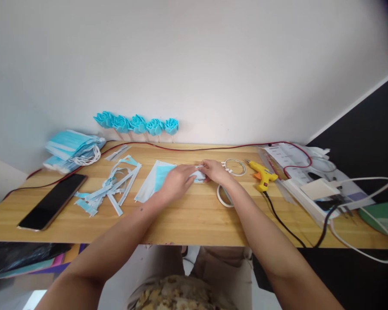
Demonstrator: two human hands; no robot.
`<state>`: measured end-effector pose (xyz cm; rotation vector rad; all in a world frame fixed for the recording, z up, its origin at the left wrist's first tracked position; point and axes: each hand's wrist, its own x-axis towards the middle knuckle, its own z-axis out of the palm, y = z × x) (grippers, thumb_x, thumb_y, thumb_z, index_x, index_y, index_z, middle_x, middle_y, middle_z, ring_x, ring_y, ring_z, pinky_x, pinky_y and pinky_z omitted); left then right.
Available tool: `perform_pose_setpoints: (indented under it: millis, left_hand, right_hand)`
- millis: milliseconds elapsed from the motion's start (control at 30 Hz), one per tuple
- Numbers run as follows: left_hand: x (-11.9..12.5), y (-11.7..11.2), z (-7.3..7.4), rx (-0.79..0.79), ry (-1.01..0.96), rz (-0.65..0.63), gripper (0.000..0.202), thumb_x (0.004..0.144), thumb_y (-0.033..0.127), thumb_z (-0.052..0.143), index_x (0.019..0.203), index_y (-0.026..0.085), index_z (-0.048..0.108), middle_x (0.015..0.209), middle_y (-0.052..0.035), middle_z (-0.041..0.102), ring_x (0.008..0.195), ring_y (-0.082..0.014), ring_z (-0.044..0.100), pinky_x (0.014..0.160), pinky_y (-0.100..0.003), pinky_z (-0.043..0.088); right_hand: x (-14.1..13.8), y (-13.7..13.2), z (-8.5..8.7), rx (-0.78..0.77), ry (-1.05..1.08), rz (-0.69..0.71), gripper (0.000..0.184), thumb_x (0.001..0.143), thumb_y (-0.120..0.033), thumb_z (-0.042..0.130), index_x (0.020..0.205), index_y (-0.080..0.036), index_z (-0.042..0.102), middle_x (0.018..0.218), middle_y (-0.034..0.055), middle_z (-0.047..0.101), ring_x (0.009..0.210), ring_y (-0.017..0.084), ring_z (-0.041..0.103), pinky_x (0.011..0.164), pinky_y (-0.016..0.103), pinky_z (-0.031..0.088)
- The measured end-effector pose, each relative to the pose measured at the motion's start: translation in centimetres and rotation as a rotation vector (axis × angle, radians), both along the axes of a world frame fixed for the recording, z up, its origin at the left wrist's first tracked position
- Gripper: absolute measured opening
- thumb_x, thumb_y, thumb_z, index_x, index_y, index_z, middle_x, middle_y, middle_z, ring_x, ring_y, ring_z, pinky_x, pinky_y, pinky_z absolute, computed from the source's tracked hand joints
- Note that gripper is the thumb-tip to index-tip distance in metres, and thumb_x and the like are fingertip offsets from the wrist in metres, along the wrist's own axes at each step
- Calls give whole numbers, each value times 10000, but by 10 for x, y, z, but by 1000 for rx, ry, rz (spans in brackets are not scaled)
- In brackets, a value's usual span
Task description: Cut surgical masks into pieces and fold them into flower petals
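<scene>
A small pale blue-and-white piece of mask fabric [199, 175] lies between my hands near the middle of the table. My left hand [178, 180] has its fingers closed on the left side of that piece. From the other side my right hand [214, 170] pinches its edge, fingertips bent inward. Just left of my left hand lie flat sheets of mask fabric [147, 185], white and light blue, overlapping. A roll of tape [224, 196] is partly covered by my right forearm. Beyond it rests a thin pale ring [235, 167] with white bits on its rim.
Cut mask strips [111, 187] are heaped at left, near a phone [53, 202] and a stack of masks [73, 148]. Several blue fabric flowers [138, 124] on sticks lean against the wall. At right are a yellow glue gun [261, 175] and a power strip [305, 200] with cables.
</scene>
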<state>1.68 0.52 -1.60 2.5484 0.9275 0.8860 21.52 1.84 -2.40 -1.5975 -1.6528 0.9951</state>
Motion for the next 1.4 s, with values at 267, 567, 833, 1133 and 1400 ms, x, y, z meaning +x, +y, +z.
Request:
perform_pose_setpoints:
  millis: [267, 567, 833, 1133, 1400]
  left_hand:
    - [7, -13, -11, 2, 361, -93, 397, 907, 338, 555, 1217, 100, 620, 1383, -176, 564, 1327, -293, 492, 1115, -408, 382]
    - [9, -15, -5, 67, 449, -107, 409, 905, 346, 564, 1210, 78, 609, 1372, -184, 567, 1327, -286, 487, 1096, -377, 402]
    - [1, -4, -7, 11, 298, -139, 256, 926, 319, 534, 975, 143, 714, 1202, -128, 688, 1167, -268, 617, 1009, -368, 472]
    - [-3, 19, -15, -289, -265, 197, 630, 771, 338, 729, 1348, 177, 532, 1368, -155, 573, 1215, -275, 571, 1021, -414, 449]
    - [-2, 12, -2, -462, -406, 180, 540, 744, 209, 693, 1270, 177, 572, 1090, -80, 698, 1004, -213, 653, 903, -329, 488]
  right_hand:
    - [-4, -3, 11, 118, -245, -88, 116, 828, -171, 573, 739, -208, 639, 620, 19, 689, 564, 171, 650, 543, 257, 462]
    - [-7, -1, 25, 347, -752, 294, 357, 915, -201, 549, 1266, -200, 614, 1245, 105, 665, 1160, 232, 599, 939, 299, 427]
    - [-32, 38, 52, -29, -938, 425, 173, 697, -159, 717, 866, -159, 755, 818, 101, 749, 765, 241, 677, 659, 282, 432]
    - [-20, 21, 54, -8, -753, 358, 175, 688, -189, 624, 848, -151, 683, 802, 74, 702, 685, 190, 599, 600, 277, 380]
    - [-6, -6, 30, 214, 148, 183, 275, 697, -395, 627, 849, -184, 540, 806, -13, 611, 743, 146, 556, 705, 269, 428]
